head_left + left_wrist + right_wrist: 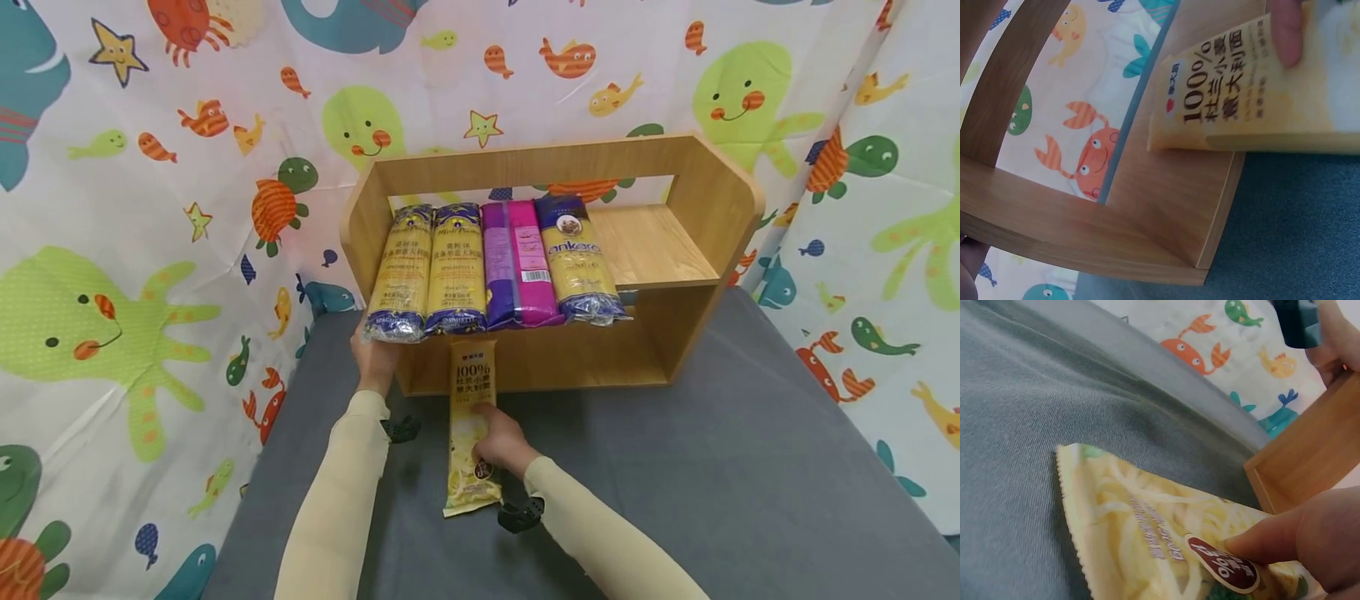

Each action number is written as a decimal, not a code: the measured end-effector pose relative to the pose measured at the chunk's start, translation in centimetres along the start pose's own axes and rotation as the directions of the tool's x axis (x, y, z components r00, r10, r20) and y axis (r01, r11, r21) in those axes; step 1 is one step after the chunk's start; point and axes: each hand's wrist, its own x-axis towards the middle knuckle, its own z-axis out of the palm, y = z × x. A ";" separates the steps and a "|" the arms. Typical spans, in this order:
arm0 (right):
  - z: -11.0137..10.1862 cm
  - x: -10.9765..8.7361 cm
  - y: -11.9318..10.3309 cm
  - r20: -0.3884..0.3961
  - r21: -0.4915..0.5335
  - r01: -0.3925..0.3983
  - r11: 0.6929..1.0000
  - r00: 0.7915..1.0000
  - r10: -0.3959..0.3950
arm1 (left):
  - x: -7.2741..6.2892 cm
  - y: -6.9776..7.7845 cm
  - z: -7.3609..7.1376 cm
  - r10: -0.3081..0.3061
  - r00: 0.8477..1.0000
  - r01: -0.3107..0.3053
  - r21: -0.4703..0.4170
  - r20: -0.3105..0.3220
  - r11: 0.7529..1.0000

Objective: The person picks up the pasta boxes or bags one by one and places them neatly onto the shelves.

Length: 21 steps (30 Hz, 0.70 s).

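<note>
My right hand (504, 440) grips a long yellow pack of pasta (471, 379) by its near half, the thumb lying across the printed front (1225, 569). The pack's far end reaches into the lower level of a wooden shelf (525, 164), seen closely in the left wrist view. At the shelf's left side, my left hand (375, 360) holds the side panel, its fingers partly hidden behind the wood. In the right wrist view the left hand (1335, 340) shows at the panel's edge.
On the upper level lie two yellow spaghetti packs (456, 267), a purple-pink pack (517, 258) and a blue-and-yellow pasta pack (579, 254), near ends overhanging the front edge. A grey cloth (637, 483) covers the table. A sea-animal curtain (450, 92) hangs behind.
</note>
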 end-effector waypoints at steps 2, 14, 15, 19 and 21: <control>-0.5 -0.6 0.5 0.014 0.009 0.011 1.000 1.000 -0.012 | -0.1 -0.1 0.0 -0.002 1.000 0.002 -0.012 -0.003 1.000; -5.4 -4.0 5.1 0.018 0.015 0.016 1.000 1.000 -0.016 | -0.3 0.3 -0.3 -0.009 1.000 0.009 0.004 -0.003 1.000; -6.1 -4.4 5.5 0.018 0.010 0.010 1.000 1.000 -0.011 | -0.3 0.3 -0.2 -0.010 1.000 0.010 0.009 -0.001 1.000; -8.5 -6.1 7.1 0.008 -0.007 -0.009 1.000 1.000 0.009 | -0.2 0.3 -0.1 -0.006 1.000 0.006 0.021 0.007 1.000; -9.6 -7.0 8.0 0.012 0.016 -0.023 1.000 1.000 0.023 | -0.2 0.3 -0.1 0.007 1.000 -0.007 0.004 0.012 1.000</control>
